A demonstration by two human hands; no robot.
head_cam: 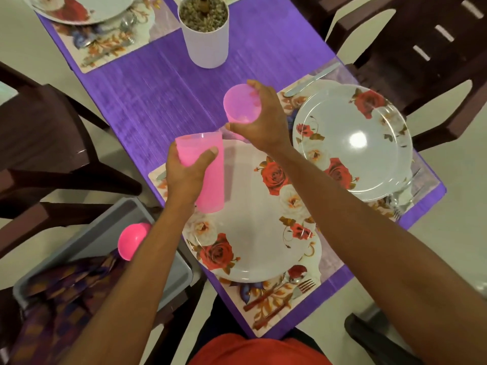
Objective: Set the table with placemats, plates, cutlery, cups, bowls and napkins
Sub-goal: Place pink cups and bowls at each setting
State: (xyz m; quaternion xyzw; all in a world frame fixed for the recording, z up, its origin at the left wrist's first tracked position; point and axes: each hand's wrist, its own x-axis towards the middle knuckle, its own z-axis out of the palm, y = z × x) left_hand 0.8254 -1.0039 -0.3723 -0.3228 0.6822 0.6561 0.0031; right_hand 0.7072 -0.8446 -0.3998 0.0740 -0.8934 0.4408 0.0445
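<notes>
Purple-clothed table [147,101] stands on pale floor [21,35] among dark chairs [39,133].

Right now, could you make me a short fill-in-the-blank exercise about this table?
1. The right hand holds a ____ cup.
2. The left hand grips another ____.
3. The near plate shows red ____.
4. The tablecloth is ____.
Missing words: pink, cup, roses, purple.

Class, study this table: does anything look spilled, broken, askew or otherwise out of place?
Nothing stands out. The near plate and the right plate lie flat and unbroken on floral placemats. The left hand holds one pink cup, the right hand a second pink cup; nothing is spilled.
</notes>
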